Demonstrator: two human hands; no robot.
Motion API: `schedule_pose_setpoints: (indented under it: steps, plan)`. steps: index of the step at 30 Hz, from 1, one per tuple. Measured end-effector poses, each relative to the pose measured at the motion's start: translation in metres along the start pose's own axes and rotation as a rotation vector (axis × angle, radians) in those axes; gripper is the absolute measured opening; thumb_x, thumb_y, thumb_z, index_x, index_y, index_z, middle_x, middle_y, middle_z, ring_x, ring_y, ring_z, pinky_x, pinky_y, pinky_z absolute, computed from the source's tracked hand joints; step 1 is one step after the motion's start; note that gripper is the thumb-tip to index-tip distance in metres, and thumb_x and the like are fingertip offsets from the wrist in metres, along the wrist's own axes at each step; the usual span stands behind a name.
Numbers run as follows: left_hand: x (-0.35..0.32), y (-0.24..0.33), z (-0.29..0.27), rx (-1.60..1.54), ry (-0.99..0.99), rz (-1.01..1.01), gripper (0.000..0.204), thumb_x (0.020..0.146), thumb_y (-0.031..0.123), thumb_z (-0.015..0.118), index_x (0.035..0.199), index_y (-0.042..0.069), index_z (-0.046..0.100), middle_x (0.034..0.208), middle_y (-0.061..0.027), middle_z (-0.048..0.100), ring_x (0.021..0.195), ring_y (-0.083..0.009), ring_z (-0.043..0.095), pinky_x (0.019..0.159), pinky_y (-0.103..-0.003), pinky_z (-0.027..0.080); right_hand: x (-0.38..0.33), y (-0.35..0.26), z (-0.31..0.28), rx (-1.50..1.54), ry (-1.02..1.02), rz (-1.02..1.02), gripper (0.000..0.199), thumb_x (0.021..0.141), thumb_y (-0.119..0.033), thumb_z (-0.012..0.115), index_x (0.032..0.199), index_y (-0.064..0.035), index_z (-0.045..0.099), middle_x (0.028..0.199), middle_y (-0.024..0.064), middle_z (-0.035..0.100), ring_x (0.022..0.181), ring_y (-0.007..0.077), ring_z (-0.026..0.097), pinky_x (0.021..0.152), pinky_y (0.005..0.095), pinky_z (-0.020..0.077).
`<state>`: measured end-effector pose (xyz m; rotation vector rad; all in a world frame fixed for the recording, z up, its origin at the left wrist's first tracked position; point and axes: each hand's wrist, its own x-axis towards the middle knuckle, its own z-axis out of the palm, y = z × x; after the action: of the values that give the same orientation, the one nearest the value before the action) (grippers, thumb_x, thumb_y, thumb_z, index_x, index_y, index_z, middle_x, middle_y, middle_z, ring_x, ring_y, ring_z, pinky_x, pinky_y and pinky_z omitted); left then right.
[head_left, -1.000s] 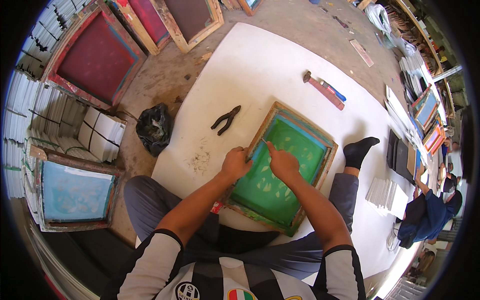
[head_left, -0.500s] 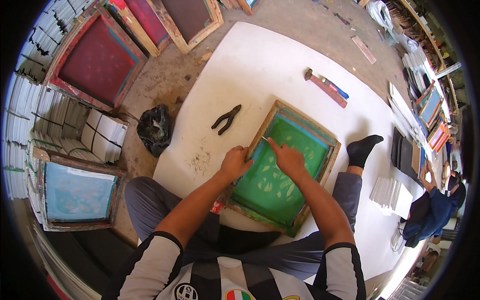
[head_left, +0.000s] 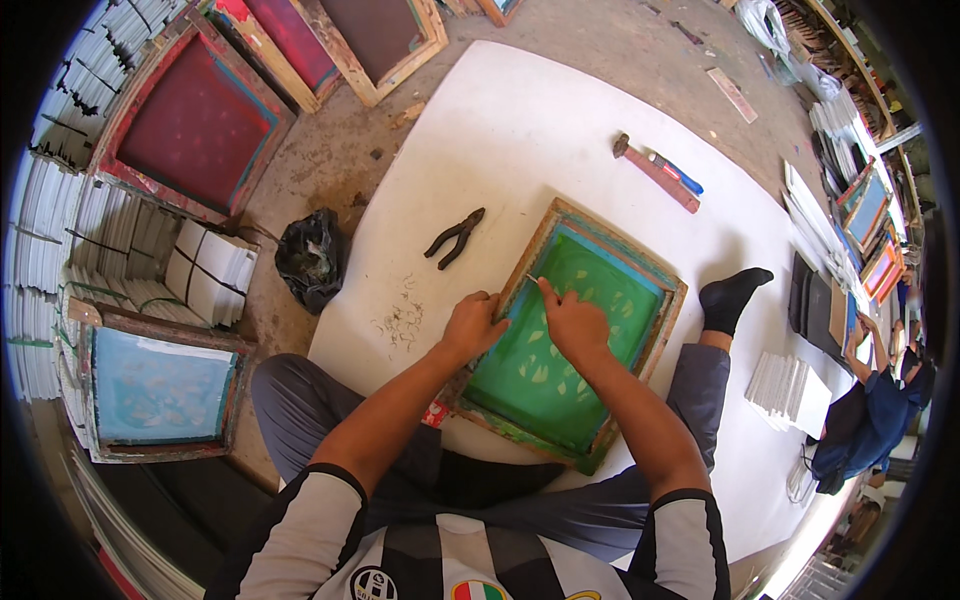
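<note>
A screen-printing frame (head_left: 600, 413) with green mesh, pale leaf-like marks and a worn wooden border lies tilted on the white sheet between my legs. My left hand (head_left: 473, 326) is closed over the left side of its border. My right hand (head_left: 577, 326) is closed above the mesh, index finger pointing toward the left border. From its fingertips a thin, pale-tipped tool (head_left: 531, 278) sticks out against the inner edge of the border; the rest of it is hidden in the hand.
Black-handled pliers (head_left: 455, 239) lie left of the frame, near scattered small bits (head_left: 402, 322). A hammer (head_left: 655, 172) and a blue pen-like tool (head_left: 677, 173) lie beyond it. A black bag (head_left: 312, 260) stands at left, among more screen frames (head_left: 160, 385). Another person (head_left: 875, 425) works at far right.
The view has shifted slightly. My left hand keeps its place on the border, and my right hand has turned a little with the thin tool. The other person's arms have moved.
</note>
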<state>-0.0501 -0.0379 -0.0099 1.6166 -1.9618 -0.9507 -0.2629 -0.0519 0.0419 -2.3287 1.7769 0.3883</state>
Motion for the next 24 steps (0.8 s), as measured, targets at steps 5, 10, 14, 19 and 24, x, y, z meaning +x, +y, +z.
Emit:
schedule_pose_setpoints:
  steps: [5, 10, 14, 19, 24]
  plan:
    - [0.001, 0.000, 0.001, -0.010, 0.008, 0.007, 0.032, 0.078, 0.022, 0.081, 0.093, -0.002, 0.066, 0.085, -0.0187, 0.062, 0.085, -0.0405, 0.065, 0.079, -0.048, 0.053, 0.011, 0.024, 0.004, 0.371, -0.030, -0.074, 0.046, 0.106, -0.025, 0.051, 0.152, -0.0304, 0.053, 0.093, 0.0197, 0.069, 0.083, 0.0395, 0.070, 0.073, 0.0517, 0.0571]
    - [0.000, -0.010, 0.004, 0.013, 0.026, 0.035, 0.045, 0.075, 0.023, 0.082, 0.111, -0.001, 0.072, 0.082, -0.0183, 0.062, 0.079, -0.0386, 0.065, 0.073, -0.047, 0.051, 0.016, 0.030, -0.002, 0.476, -0.153, -0.081, 0.044, 0.107, -0.028, 0.052, 0.151, -0.0285, 0.053, 0.102, 0.0203, 0.072, 0.090, 0.0405, 0.070, 0.079, 0.0518, 0.0553]
    - [0.000, 0.000, -0.004, -0.022, -0.002, 0.004, 0.031, 0.079, 0.023, 0.081, 0.092, 0.000, 0.066, 0.085, -0.0193, 0.061, 0.085, -0.0410, 0.065, 0.078, -0.049, 0.052, 0.014, 0.028, 0.000, 0.432, -0.070, -0.075, 0.045, 0.107, -0.029, 0.053, 0.151, -0.0293, 0.053, 0.097, 0.0198, 0.070, 0.086, 0.0394, 0.069, 0.075, 0.0517, 0.0542]
    - [-0.001, -0.001, -0.004, -0.009, -0.011, -0.005, 0.033, 0.079, 0.025, 0.082, 0.093, 0.000, 0.066, 0.085, -0.0198, 0.061, 0.085, -0.0415, 0.065, 0.078, -0.049, 0.052, 0.028, 0.044, 0.009, 1.160, -0.422, 0.123, 0.041, 0.109, -0.032, 0.052, 0.149, -0.0237, 0.057, 0.072, 0.0038, 0.056, 0.057, 0.0167, 0.054, 0.052, 0.0328, 0.0458]
    - [-0.002, 0.000, -0.008, -0.014, -0.028, -0.035, 0.035, 0.080, 0.025, 0.082, 0.097, -0.001, 0.067, 0.088, -0.0204, 0.062, 0.087, -0.0415, 0.065, 0.079, -0.049, 0.052, 0.035, 0.049, -0.017, 1.400, -0.662, 0.291, 0.041, 0.109, -0.033, 0.053, 0.148, -0.0208, 0.059, 0.073, 0.0009, 0.054, 0.056, 0.0127, 0.049, 0.050, 0.0288, 0.0420]
